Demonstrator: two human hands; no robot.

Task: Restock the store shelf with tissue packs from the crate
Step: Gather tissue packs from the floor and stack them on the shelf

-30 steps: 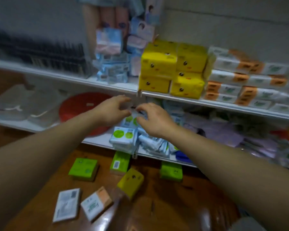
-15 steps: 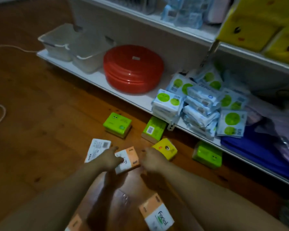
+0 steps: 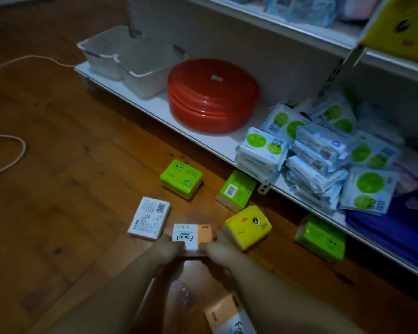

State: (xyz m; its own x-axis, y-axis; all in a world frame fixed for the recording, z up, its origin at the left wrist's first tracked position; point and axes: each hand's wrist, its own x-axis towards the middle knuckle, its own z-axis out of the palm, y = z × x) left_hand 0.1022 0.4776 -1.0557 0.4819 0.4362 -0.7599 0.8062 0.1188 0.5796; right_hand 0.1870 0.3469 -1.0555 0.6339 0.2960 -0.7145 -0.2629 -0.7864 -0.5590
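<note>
- Nearer than the fingers, by the right forearm, another orange-and-white pack [image 3: 229, 317] is seen on the floor.
- The tissue pack [image 3: 193, 233] is gripped at its near corners by the left hand [image 3: 169, 247] and right hand [image 3: 216, 248]. Its long axis runs from hand to hand, neither hand being nearer.
- Beyond the fingertips, up and rightward, the shelf [image 3: 155, 106] is stacked with wipes [image 3: 263, 148]. What the white baskets [image 3: 140, 63] hold cannot be told.

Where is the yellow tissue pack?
In the head view, the yellow pack lies on the floor right of centre, beside the right hand holding the Facial pack, before the shelf.
</note>
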